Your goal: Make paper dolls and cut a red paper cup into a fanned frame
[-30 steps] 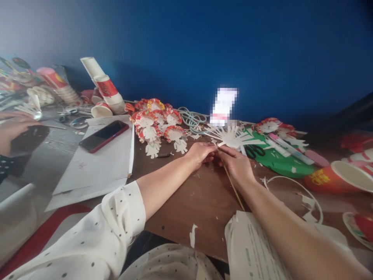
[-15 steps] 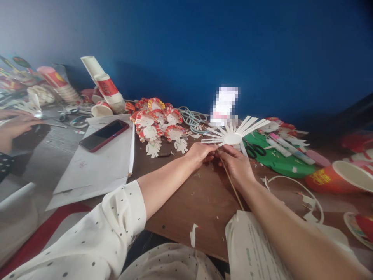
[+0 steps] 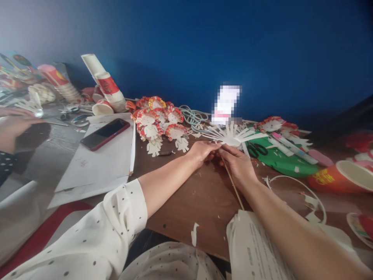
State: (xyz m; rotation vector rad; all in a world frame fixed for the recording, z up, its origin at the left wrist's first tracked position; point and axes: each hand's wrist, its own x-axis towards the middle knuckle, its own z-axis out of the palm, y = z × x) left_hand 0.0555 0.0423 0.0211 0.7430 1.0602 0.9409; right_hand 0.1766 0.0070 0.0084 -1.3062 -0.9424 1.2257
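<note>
Over the brown table, a white paper cup cut into strips [image 3: 231,140] spreads out like a fan around its round base. Its near edge meets the closed fingertips of my left hand [image 3: 203,151] and my right hand [image 3: 239,164], which come together there. A thin wooden stick [image 3: 234,187] slants from under my right fingers toward the table's near edge. My fingers hide how its upper end meets the cut cup. Black-handled scissors [image 3: 256,151] lie just right of the cup, on a green sheet [image 3: 279,165].
Left of my hands are paper figures [image 3: 176,133] with red frills, a phone [image 3: 105,134] on white sheets [image 3: 96,165] and stacked paper cups [image 3: 109,91]. A co-worker's hand [image 3: 17,120] is at far left. An orange cup [image 3: 329,179] lies at right. A pixelated bright screen [image 3: 226,103] stands behind.
The cut cup has tipped so that its base and strips appear flatter and more edge-on. My hands stay together in nearly the same place, and the view has shifted slightly.
</note>
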